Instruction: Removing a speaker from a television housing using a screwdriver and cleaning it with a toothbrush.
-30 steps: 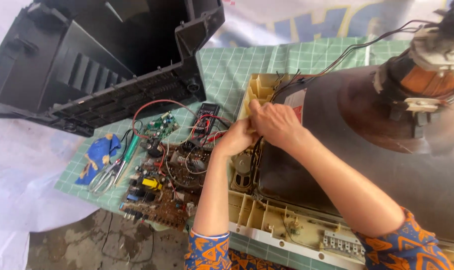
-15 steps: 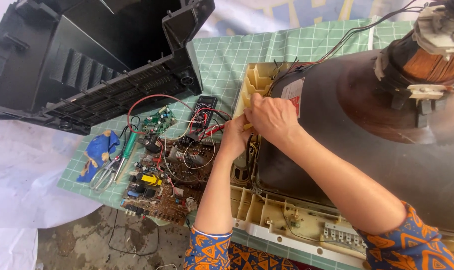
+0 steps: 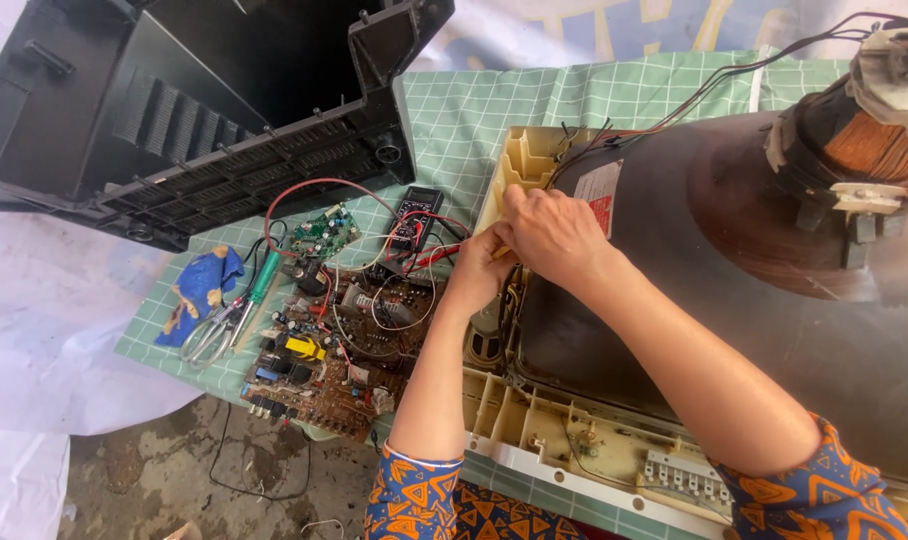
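A picture tube [image 3: 734, 300] lies face down in a beige plastic front frame [image 3: 574, 440], its copper-wound neck [image 3: 874, 150] pointing up at the right. Both my hands meet at the tube's left edge, by the frame's side wall. My left hand [image 3: 477, 278] has its fingers curled down into the gap between tube and frame. My right hand [image 3: 554, 235] rests over the tube's corner beside a white and red label [image 3: 604, 185], fingers bent. A small yellowish bit shows between the two hands; what either hand grips is hidden.
A brown circuit board [image 3: 324, 350] with red and white wires lies left of my hands, with a small green board [image 3: 324, 232], a black multimeter [image 3: 414, 215], scissors [image 3: 214, 335] and a blue cloth [image 3: 199, 290]. The black back cover [image 3: 204, 110] stands at the upper left on the green checked mat [image 3: 494, 110].
My hands stay together at the tube's left edge, with only small finger movements. The view has shifted slightly.
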